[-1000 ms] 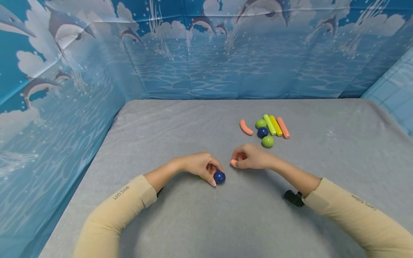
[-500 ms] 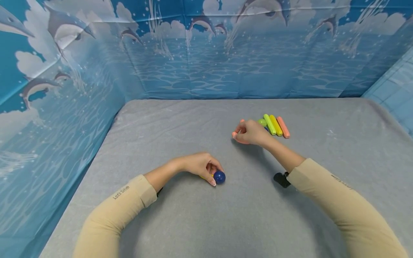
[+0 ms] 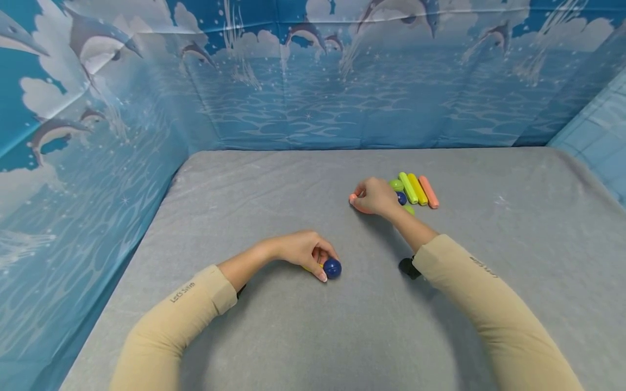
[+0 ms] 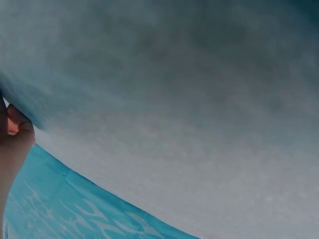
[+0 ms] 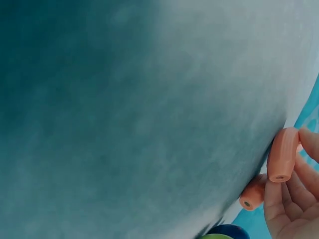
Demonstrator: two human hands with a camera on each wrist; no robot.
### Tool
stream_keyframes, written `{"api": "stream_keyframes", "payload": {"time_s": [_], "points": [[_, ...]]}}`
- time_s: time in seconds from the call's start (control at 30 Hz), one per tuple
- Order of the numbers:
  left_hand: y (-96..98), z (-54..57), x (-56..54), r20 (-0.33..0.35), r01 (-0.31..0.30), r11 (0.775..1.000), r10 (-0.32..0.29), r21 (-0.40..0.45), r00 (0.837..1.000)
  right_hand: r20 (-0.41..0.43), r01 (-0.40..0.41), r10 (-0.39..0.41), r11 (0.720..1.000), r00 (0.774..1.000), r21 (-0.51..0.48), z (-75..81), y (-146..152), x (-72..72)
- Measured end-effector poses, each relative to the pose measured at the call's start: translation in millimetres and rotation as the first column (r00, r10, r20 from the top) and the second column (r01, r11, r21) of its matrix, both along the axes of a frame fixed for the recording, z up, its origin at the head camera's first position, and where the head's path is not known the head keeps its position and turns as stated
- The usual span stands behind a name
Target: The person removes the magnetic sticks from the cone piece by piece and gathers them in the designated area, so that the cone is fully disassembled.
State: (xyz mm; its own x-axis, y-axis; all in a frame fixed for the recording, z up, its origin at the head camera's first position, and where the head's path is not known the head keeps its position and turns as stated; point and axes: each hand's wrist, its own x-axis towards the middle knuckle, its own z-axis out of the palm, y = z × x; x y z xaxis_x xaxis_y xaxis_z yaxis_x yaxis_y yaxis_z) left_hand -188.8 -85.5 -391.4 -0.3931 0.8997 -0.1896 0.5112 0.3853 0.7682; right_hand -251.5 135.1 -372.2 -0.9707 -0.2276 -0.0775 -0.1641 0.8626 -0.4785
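Observation:
My left hand (image 3: pixel 305 251) rests low over the cloth, fingers curled round a yellow piece (image 3: pixel 320 265) that they mostly hide. Against the thumb and fingertips sits a blue ball (image 3: pixel 332 268), at the end of the yellow piece. Only part of this hand (image 4: pixel 17 132) enters the left wrist view. Farther back, my right hand (image 3: pixel 375 195) pinches an orange piece (image 5: pixel 283 155) between thumb and fingers. Beside it on the cloth lies a second, curved orange piece (image 5: pixel 252 192), partly covered by the hand in the head view.
Right of the right hand lie green balls (image 3: pixel 396 185), another blue ball (image 3: pixel 401 198), and light green (image 3: pixel 408 188), yellow (image 3: pixel 418 190) and orange sticks (image 3: pixel 429 191). Grey cloth (image 3: pixel 274 190) covers the table. A dolphin-print curtain (image 3: pixel 313 98) stands along its back and left.
My right hand has moved away from the left hand toward the back of the table, carrying the orange piece to the curved orange one. The left hand has stayed in place.

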Motion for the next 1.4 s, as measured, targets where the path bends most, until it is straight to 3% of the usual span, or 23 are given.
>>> {"api": "stream_keyframes", "payload": {"time_s": [0.37,0.57,0.77,0.9,1.07,1.27,1.4], "points": [[-0.3,0.3,2.1,-0.006,-0.006,1.000,0.005,-0.011,1.000,-0.019,0.030,-0.030,1.000,0.999,-0.002,2.2,1,-2.2],[-1.7,-0.5,3.5,-0.007,-0.003,1.000,0.003,-0.010,1.000,-0.030,-0.007,0.006,0.999,1.000,-0.047,6.3,9,3.7],[-8.2,4.0,2.4,0.002,-0.041,0.999,0.041,-0.002,0.999,-0.046,-0.045,0.041,0.994,0.998,-0.096,14.6,15,13.9],[-16.1,6.9,0.5,-0.013,-0.054,0.998,0.054,-0.013,0.998,-0.049,-0.138,0.132,0.979,0.990,-0.150,19.4,14,24.7],[-24.9,9.2,0.1,-0.028,-0.066,0.997,0.065,-0.045,0.997,0.010,-0.284,0.297,0.924,0.955,-0.256,18.9,5,44.9],[-32.8,10.5,1.2,-0.056,-0.062,0.997,0.059,-0.054,0.997,0.216,-0.343,0.448,0.854,0.868,-0.392,16.1,-13,66.6],[-34.9,11.5,2.8,-0.054,-0.057,0.997,0.053,-0.061,0.997,0.258,-0.373,0.485,0.845,0.835,-0.383,10.6,-25,75.0]]}}
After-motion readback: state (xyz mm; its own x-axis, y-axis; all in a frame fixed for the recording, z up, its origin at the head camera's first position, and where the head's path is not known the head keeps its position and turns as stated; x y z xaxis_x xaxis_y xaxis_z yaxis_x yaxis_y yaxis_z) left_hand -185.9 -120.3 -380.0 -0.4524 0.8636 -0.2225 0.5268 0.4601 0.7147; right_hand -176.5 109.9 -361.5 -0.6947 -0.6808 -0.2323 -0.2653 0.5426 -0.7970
